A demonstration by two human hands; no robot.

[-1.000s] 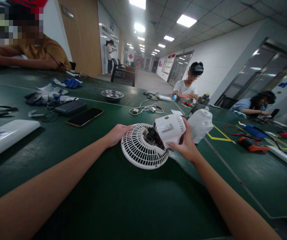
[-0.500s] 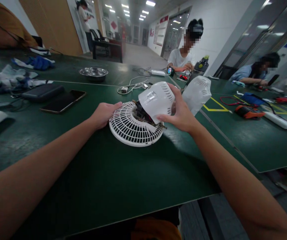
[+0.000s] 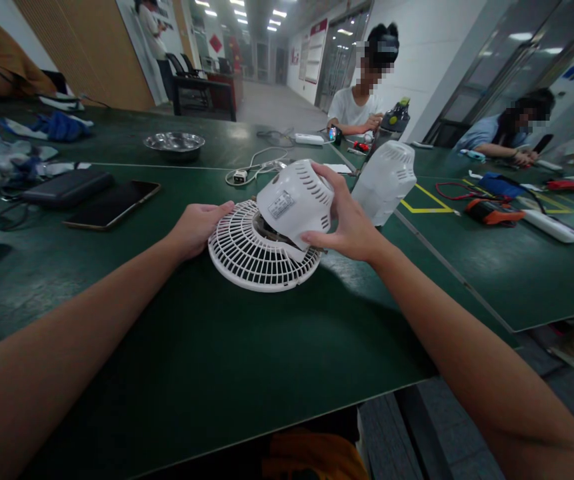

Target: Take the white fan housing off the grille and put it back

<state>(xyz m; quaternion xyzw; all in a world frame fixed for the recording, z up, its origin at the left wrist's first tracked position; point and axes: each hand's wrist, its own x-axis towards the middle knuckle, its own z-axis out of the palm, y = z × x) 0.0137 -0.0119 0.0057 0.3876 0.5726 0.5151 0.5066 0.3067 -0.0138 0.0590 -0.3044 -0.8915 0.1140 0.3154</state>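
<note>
Squarely between two hands: a fan's motor housing tipped over its grille

Dark green and broad, the surface (image 3: 247,353) takes up most of what I see from here, with a person in a white shirt (image 3: 354,110) seated at its far side. Straight ahead of the wearer lies the round white fan grille (image 3: 237,260), flat, its ribs spreading from the hub. The left hand (image 3: 199,230) has it by the left edge, thumb along the rim; the other fingers are partly hidden, but it looks like a light grip. Behind and to the right stands a second white vented piece (image 3: 387,180), leaning a little, apart from the hands.

The white motor housing (image 3: 287,200) sits above the grille's hub, tilted, its open edge down toward the hub and its slitted end turned to the right hand (image 3: 347,220). So its long axis slants across the grille, and the right hand is the nearer one; in fact that hand is closed around it, thumb on the near side, fingers over the far side. A dark gap shows beneath the edge; whether the two parts touch all along there, I can't tell.

Farther left is a shiny metal bowl (image 3: 174,150); its contents, if any, I can't make out. Nearer lie a black phone (image 3: 114,205) and, smallest, a cable's white plug (image 3: 241,177).
</note>
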